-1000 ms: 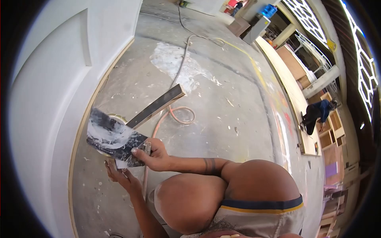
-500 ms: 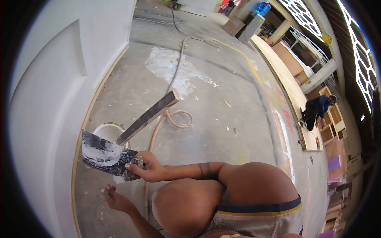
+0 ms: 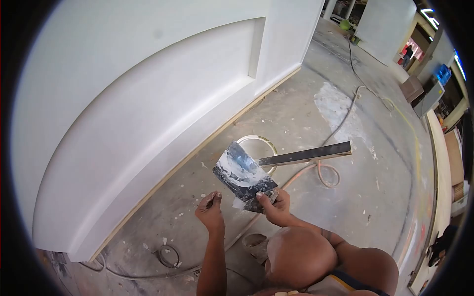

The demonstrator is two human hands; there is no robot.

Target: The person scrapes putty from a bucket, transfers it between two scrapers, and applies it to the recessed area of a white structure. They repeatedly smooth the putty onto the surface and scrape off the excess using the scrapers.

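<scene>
The right hand [image 3: 278, 207] grips the smeary plate [image 3: 242, 170], thumb on its near end; the left hand [image 3: 211, 212] curls closed nearby.

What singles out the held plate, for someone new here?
From the big white wall, drop to the round container on the floor. In front, the right hand grips a dark, flat plate. Unlike the long dark bar nearby, it's broad and smeared white.

The right hand [image 3: 274, 206] grips a smeared dark plate [image 3: 243, 173]. The left hand [image 3: 210, 212], fingers curled, is near it.
</scene>
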